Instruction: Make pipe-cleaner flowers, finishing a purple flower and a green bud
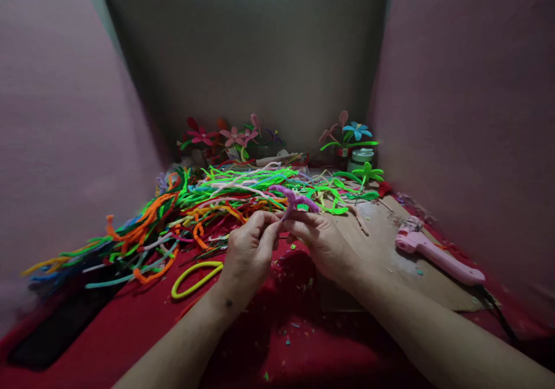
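Note:
Between my two hands is a purple pipe-cleaner flower, its fuzzy petals spreading upward and to the right. My left hand pinches its lower part between thumb and forefinger. From the other side, my right hand closes its thumb and fingers on the same piece, close to the left fingertips. The exact grip point is partly hidden by the fingers. Just behind the hands lies a large heap of loose pipe cleaners in green, white, orange and red. A yellow pipe-cleaner loop rests left of my left wrist.
A pink hot-air tool with a black cord lies on a cardboard sheet at the right. Finished flowers stand at the back, with a blue flower above a jar. A black phone-like slab lies front left.

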Motion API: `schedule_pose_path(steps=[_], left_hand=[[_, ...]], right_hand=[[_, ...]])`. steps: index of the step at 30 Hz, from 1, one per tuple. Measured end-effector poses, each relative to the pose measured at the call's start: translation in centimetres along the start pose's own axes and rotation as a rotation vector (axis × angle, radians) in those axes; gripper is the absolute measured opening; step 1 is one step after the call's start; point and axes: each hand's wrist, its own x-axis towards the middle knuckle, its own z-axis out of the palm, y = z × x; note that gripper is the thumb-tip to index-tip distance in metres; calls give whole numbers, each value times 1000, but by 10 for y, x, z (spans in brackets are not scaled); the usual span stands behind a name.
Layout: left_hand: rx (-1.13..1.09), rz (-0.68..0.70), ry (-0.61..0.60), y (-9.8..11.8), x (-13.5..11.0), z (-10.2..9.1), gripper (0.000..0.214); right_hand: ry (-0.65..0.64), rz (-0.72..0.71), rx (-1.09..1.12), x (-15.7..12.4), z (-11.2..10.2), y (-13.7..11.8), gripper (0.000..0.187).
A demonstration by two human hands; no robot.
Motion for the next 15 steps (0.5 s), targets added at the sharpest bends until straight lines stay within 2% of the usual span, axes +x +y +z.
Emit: schedule_pose_path(steps=[5,8,12,15], left_hand=[[-358,-256,-79,6,3,0,16],[-546,-377,-137,10,4,-1,20],[-727,-488,-225,8,5,-3,19],[-836,-511,-337,4,7,-4,13]], right_hand=[[-39,91,100,5,-7,9,16],[-64,97,157,8,-9,13,14],[-131,111,263,10,-9,15,18],[-133,81,284,9,-7,13,13]])
